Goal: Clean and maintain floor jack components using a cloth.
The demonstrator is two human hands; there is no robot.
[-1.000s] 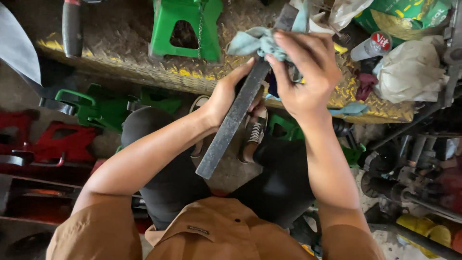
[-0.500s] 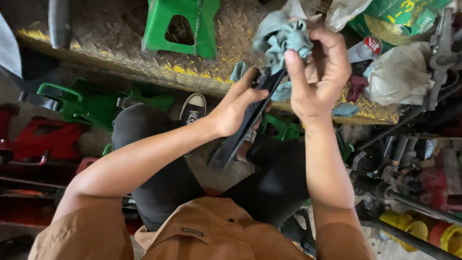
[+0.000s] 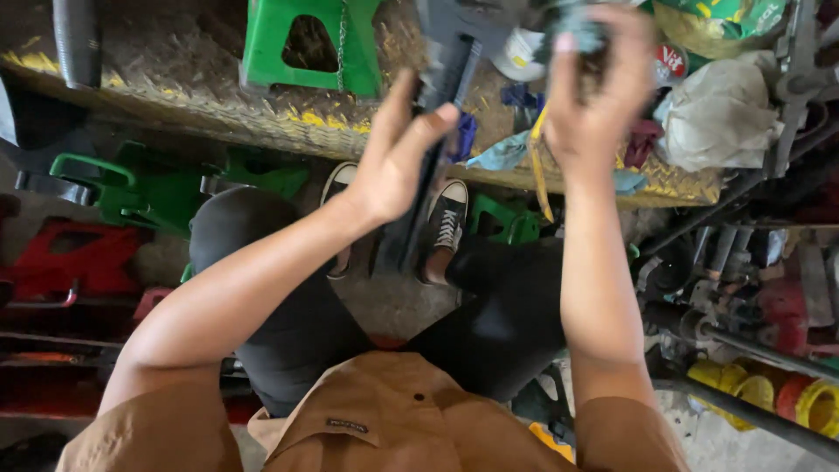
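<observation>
Left hand: fingers curled round a long dark metal bar, thumb pressed across it, bar held upright above the knees, lower end near the sneakers. Right hand: fingers closed on a bluish rag, raised beside the bar's top end; both blurred.

Progress, judged: rag appears off the bar at this instant; bar surface looks dark, cannot tell how clean. Looks like mid-job.

Around: green stool on the checker-plate ledge ahead, white bag to the right, green jack and red jack at left, pipes at right. Clutter crowds close on both sides.
</observation>
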